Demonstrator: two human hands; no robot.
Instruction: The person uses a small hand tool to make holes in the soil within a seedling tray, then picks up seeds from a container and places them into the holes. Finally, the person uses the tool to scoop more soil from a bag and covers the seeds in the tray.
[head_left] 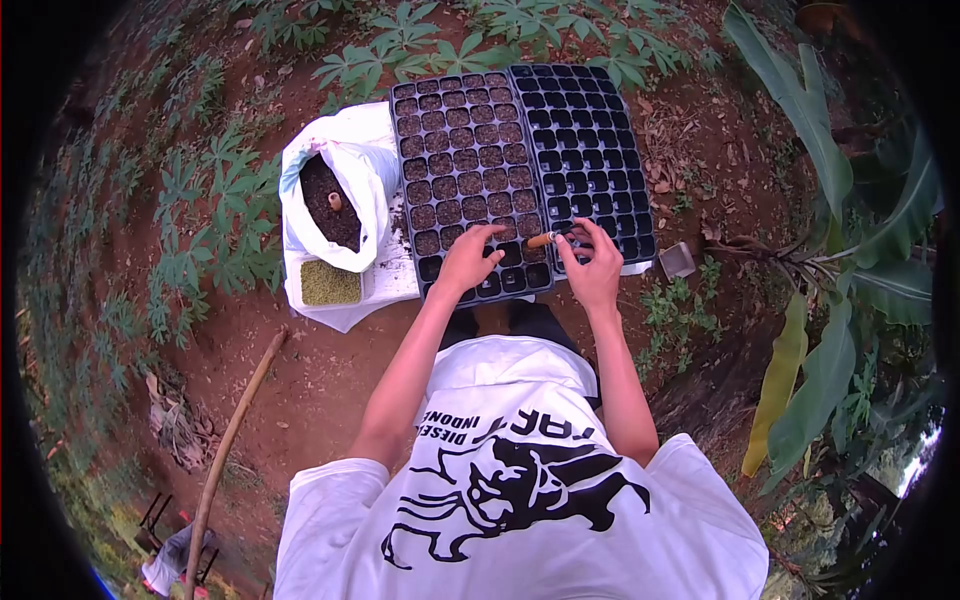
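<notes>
Two black seedling trays lie side by side in front of me. Dark soil fills most cells of the left seedling tray [465,150]; its nearest cells show bare black plastic. Bare black cells also make up the right seedling tray [585,150]. Over the near part of the left tray is my left hand [468,262], its thumb and fingers apart and holding nothing. My right hand [594,264], above the near edge where the trays meet, pinches a small wooden-handled tool [541,240]. The handle points left towards my left hand; the tool's other end is hidden by the fingers.
Left of the trays stands an open white sack [375,165] of dark soil [322,190] with a small brown object [335,201] inside. A container of greenish granules [330,284] sits nearer. A long stick [235,430] leans at lower left; banana leaves [810,130] hang right.
</notes>
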